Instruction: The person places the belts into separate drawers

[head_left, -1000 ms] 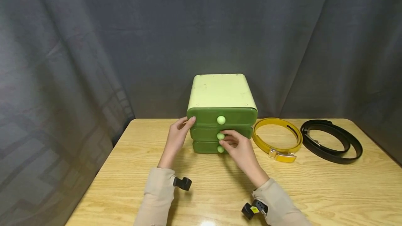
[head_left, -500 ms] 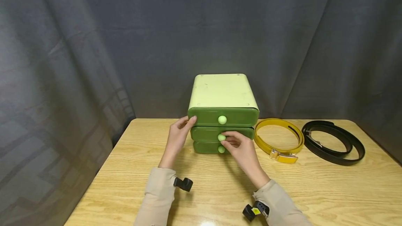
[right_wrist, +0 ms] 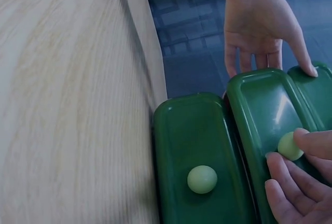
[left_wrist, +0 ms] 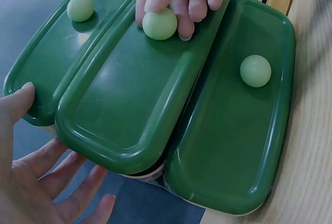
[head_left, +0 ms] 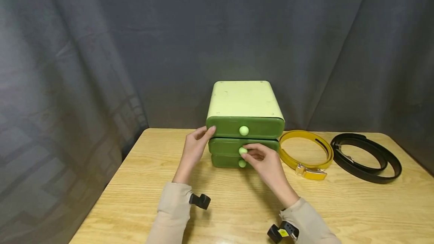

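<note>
A small cabinet [head_left: 245, 99] with a pale-green shell and three dark-green drawers stands on the table, each drawer fitted with a round light-green knob. My right hand [head_left: 268, 163] pinches the knob [left_wrist: 160, 24] of the middle drawer [left_wrist: 122, 97] between thumb and fingers. That drawer sticks out slightly, leaving a dark gap along its edge. At the cabinet's left side, my left hand [head_left: 196, 148] rests its thumb on the front of the top drawer [head_left: 227, 126]. Its other fingers lie fairly straight beside the cabinet. The bottom drawer [right_wrist: 194, 141] appears closed.
To the cabinet's right lies a coiled yellow belt [head_left: 291, 158] with a metal buckle. Farther right is a coiled black belt [head_left: 361, 176]. The wooden table [head_left: 234, 206] ends at a dark grey curtain [head_left: 183, 48].
The middle drawer has come forward a little with my right hand on its knob, and a dark gap now shows above it. My left hand keeps its place; the head view has shifted slightly.
</note>
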`<act>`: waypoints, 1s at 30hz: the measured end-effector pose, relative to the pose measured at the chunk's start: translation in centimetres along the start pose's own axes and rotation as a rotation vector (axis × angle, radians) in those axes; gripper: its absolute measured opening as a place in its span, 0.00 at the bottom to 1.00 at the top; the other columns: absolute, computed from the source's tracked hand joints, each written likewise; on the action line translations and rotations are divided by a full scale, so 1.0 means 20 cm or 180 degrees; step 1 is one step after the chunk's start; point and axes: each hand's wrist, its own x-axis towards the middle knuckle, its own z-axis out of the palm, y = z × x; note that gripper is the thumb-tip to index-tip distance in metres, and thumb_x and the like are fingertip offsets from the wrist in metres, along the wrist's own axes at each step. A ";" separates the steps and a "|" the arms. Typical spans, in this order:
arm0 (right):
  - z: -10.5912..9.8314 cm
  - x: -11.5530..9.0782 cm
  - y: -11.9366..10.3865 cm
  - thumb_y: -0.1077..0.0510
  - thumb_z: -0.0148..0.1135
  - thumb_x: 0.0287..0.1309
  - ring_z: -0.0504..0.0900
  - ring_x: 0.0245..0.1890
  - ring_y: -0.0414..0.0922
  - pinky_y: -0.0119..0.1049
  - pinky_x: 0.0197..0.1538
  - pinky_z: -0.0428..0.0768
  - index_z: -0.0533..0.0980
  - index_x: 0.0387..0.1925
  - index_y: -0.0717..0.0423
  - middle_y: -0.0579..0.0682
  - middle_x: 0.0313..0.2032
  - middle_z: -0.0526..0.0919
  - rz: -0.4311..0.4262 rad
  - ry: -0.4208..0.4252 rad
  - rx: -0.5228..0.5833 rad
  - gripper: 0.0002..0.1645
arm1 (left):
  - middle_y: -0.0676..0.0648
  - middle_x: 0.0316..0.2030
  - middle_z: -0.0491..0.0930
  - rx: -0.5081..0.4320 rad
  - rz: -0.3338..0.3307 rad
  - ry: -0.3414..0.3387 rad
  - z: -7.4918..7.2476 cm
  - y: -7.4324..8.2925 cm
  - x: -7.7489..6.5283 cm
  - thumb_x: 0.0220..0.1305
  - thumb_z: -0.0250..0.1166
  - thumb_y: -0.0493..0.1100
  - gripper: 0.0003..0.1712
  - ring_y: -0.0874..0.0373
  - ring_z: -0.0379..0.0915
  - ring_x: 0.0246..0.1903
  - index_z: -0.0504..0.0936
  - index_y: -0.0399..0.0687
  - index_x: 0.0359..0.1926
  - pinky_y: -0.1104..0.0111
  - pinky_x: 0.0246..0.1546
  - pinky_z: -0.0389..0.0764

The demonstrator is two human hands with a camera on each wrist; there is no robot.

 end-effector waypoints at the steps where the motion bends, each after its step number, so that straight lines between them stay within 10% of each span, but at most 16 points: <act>1: 0.00 0.00 0.00 0.65 0.72 0.55 0.85 0.34 0.43 0.30 0.43 0.82 0.85 0.44 0.59 0.52 0.33 0.87 0.0004 -0.0011 -0.0009 0.13 | 0.39 0.57 0.79 0.0004 0.0007 -0.0005 0.00 0.00 0.00 0.66 0.65 0.56 0.31 0.47 0.72 0.60 0.79 0.37 0.60 0.54 0.62 0.70; 30: -0.06 -0.08 -0.05 0.63 0.72 0.55 0.85 0.34 0.38 0.33 0.42 0.82 0.85 0.46 0.51 0.43 0.33 0.87 -0.0274 -0.0205 -0.0409 0.15 | 0.43 0.54 0.81 -0.0108 0.0004 0.0120 0.02 0.00 -0.01 0.64 0.67 0.59 0.28 0.50 0.74 0.57 0.84 0.43 0.55 0.55 0.62 0.70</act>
